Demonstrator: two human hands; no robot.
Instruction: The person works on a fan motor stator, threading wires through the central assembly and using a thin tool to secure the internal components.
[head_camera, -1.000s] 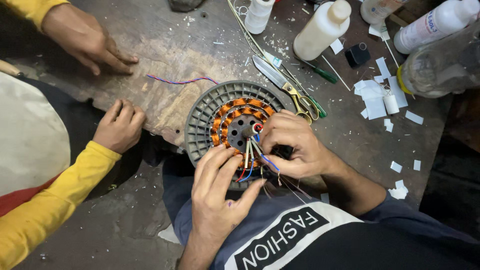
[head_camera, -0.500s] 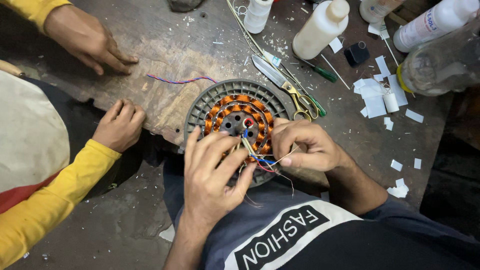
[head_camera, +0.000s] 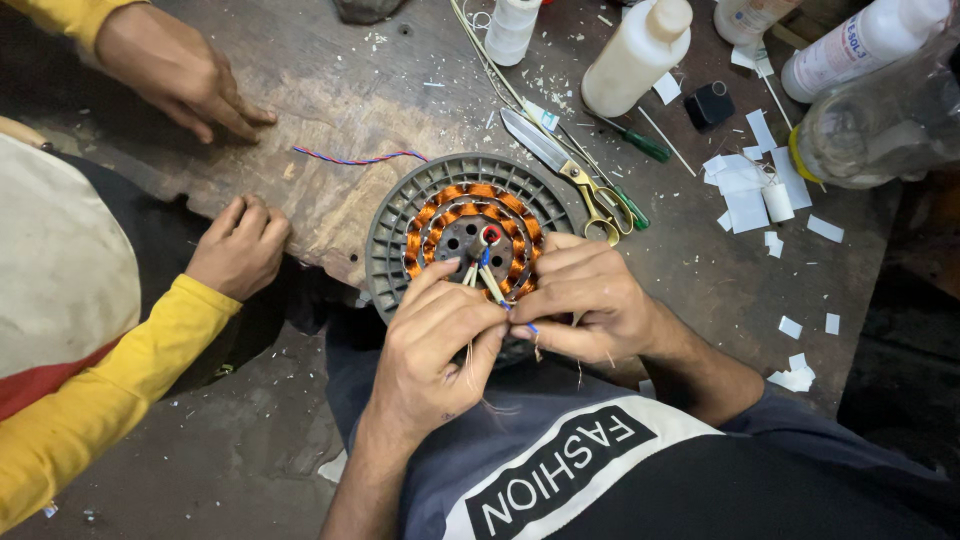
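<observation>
Both hands work together in the head view: the left hand (head_camera: 435, 345) and the right hand (head_camera: 585, 300) are closed, pinching the thin wire leads (head_camera: 487, 280) that rise from the motor stator (head_camera: 465, 225), a grey ribbed disc with copper coils at the near edge of the worktop (head_camera: 330, 90). The leads look fine (the strands below the fingers are hair-thin), so a hard pull could snap one or tear it from its coil. Scissors (head_camera: 575, 180) lie just right, blades open; a careless elbow might catch them.
</observation>
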